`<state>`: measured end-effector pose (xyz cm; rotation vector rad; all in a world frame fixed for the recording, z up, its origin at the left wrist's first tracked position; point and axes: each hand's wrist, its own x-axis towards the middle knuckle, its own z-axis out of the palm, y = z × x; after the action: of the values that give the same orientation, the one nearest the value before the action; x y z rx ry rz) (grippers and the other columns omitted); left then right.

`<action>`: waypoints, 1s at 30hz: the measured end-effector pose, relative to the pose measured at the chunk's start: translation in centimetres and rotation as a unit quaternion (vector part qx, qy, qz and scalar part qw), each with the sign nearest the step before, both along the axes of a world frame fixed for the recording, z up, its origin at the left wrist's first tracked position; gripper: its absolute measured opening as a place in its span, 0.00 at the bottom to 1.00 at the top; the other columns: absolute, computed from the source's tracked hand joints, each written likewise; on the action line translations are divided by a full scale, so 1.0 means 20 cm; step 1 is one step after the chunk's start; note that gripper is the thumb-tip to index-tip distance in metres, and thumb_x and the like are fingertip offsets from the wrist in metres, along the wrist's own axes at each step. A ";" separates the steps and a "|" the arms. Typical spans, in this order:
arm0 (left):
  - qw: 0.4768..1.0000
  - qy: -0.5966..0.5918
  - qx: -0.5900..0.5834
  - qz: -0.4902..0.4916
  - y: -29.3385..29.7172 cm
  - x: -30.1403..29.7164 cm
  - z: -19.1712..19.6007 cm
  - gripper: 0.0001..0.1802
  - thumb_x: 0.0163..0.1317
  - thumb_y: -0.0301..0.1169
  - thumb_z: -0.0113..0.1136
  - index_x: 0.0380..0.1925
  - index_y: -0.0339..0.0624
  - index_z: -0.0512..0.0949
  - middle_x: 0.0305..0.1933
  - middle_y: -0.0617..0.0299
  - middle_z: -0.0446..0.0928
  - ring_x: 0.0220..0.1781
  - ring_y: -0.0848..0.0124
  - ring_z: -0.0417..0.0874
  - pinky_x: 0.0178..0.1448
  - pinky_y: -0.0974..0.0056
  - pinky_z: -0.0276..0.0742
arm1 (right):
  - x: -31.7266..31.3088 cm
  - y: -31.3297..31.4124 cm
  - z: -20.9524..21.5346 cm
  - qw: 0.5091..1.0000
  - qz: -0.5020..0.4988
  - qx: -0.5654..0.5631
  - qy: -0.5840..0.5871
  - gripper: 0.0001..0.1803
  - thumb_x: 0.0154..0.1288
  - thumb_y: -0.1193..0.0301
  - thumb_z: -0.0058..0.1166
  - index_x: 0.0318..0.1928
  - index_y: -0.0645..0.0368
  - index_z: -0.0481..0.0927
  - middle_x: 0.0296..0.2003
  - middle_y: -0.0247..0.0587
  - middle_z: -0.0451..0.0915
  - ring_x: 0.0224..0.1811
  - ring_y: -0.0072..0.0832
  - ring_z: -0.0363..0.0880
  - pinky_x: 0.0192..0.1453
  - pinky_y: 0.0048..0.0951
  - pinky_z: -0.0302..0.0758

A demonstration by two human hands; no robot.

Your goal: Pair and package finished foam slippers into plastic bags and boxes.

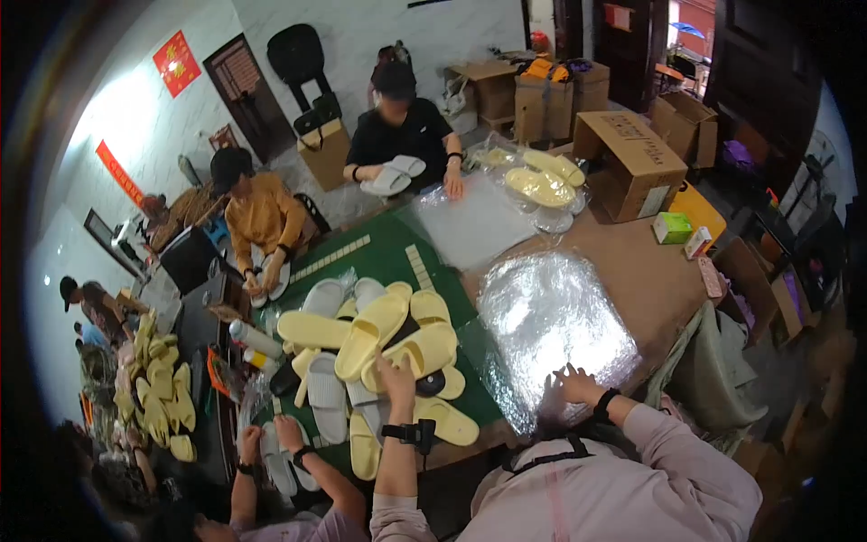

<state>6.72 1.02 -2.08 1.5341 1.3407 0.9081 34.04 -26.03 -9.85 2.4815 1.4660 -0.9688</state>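
Note:
My left hand [396,383] is at the near side of a slipper pile, its fingers closed on the edge of a pale yellow slipper [423,350]. More yellow slippers and grey slippers [327,396] lie heaped around it, with a few black pieces between them. To the right, my right hand [578,388] rests with fingers apart on the near edge of a stack of shiny clear plastic bags [555,312]. Both wrists wear black bands; the left one carries a small black device.
Across the table, a person in black [397,135] holds a grey slipper beside more plastic sheets [474,221]. Two other people handle slippers at the left. Bagged yellow slippers [542,181], a cardboard box [632,167] and a green box [672,228] stand at the far right.

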 end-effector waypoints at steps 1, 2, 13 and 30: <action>0.998 -0.002 -0.040 0.039 0.04 0.01 0.02 0.39 0.60 0.27 0.54 0.66 0.46 0.44 0.46 0.47 0.71 0.42 0.63 0.75 0.45 0.62 0.74 | 0.01 -0.04 -0.04 1.000 -0.004 0.007 -0.023 0.32 0.60 0.60 0.46 0.65 0.42 0.56 0.65 0.57 0.51 0.62 0.56 0.57 0.58 0.63 0.59; 0.983 -0.086 -0.158 0.041 0.11 -0.01 0.02 0.43 0.60 0.29 0.56 0.67 0.51 0.38 0.43 0.47 0.71 0.38 0.63 0.76 0.40 0.62 0.74 | 0.02 -0.06 -0.07 1.000 0.001 0.011 -0.020 0.31 0.61 0.60 0.45 0.65 0.42 0.55 0.65 0.57 0.51 0.62 0.56 0.57 0.58 0.64 0.58; 0.850 -0.266 -0.454 -0.032 0.39 0.05 -0.14 0.36 0.65 0.57 0.31 0.60 0.39 0.58 0.44 0.43 0.73 0.37 0.56 0.78 0.38 0.60 0.78 | 0.05 -0.14 -0.26 0.990 0.045 0.136 -0.013 0.22 0.60 0.59 0.43 0.56 0.39 0.68 0.52 0.49 0.66 0.52 0.52 0.69 0.50 0.56 0.69; 0.991 -0.066 -0.069 0.094 0.13 0.41 -0.31 0.25 0.50 0.21 0.61 0.49 0.28 0.65 0.41 0.49 0.74 0.41 0.64 0.77 0.42 0.63 0.73 | 0.14 -0.16 -0.28 0.996 0.049 0.076 -0.003 0.28 0.54 0.51 0.51 0.53 0.50 0.69 0.52 0.59 0.67 0.53 0.56 0.67 0.51 0.52 0.70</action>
<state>14.87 3.68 -8.36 1.2368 1.4370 0.9925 36.91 -29.17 -15.53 2.4820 1.7024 -0.8637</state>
